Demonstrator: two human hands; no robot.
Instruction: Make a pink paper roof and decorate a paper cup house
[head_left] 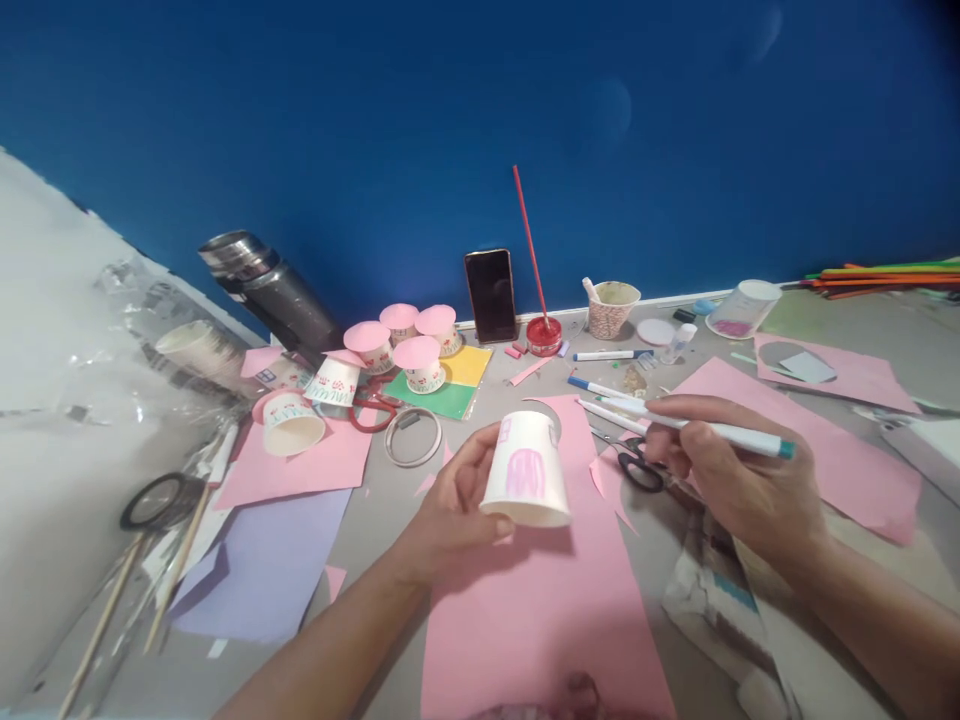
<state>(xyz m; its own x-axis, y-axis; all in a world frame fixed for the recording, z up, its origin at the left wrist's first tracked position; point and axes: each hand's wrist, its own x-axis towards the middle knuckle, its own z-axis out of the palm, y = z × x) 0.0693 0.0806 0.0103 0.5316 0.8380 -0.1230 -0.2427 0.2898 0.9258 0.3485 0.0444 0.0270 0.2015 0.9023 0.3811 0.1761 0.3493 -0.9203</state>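
Observation:
My left hand [457, 500] grips a white paper cup [536, 505] turned upside down, its rim tilted slightly toward me. On the cup's side is a pink-purple arched shape, with small window-like drawings higher up. In my right hand [735, 480] is a white marker [739, 436] with a teal end, its other end pointing left toward the cup but apart from it. Pink paper [540, 620] lies below the cup. Just left of my right hand lie scissors [639, 470] with black handles, and another marker [611, 413] rests by my fingers.
Several decorated cups with pink discs [418, 355] stand at the back left, near a dark thermos [274, 295]. A phone [491, 297] leans on the blue wall beside a red pot [544, 335] holding a red stick. Purple paper [262, 570] and tape rolls [412, 437] lie left.

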